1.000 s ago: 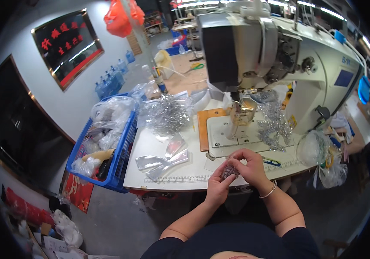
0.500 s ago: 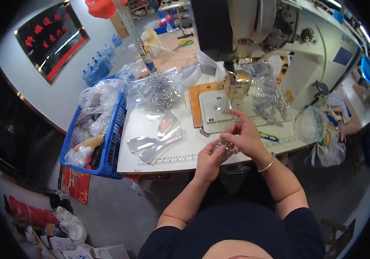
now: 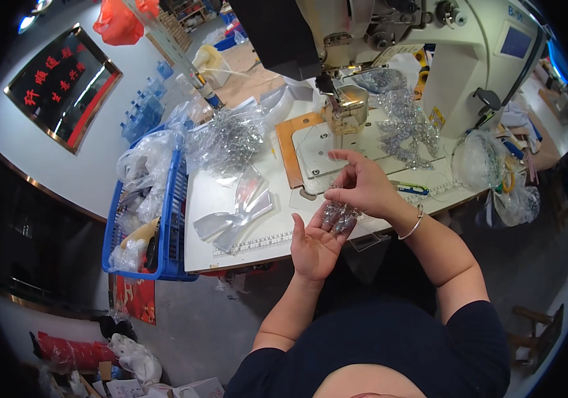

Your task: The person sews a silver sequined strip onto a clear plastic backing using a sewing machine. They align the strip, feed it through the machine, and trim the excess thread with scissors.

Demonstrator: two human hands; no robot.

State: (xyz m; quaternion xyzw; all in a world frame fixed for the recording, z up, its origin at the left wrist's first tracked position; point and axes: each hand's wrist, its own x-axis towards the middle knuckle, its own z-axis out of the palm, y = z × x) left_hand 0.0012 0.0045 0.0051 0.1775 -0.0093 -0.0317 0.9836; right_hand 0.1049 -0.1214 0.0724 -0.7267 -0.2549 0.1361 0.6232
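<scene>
Silvery trim across outstretched left fingers, half-curled right fingers against it

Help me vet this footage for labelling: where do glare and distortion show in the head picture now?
Head view: highlights glint off the glossy strips and speckle the silvery piece at the left hand; head view: corners go black and the front edge of the white table bows.

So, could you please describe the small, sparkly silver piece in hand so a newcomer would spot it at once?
From the big white sewing machine, cross the white table to its near edge. There, the small, sparkly silver piece lies on the open left hand. Unlike the silver tangle in clear plastic and the glittering silver trim, it touches a hand.
</scene>
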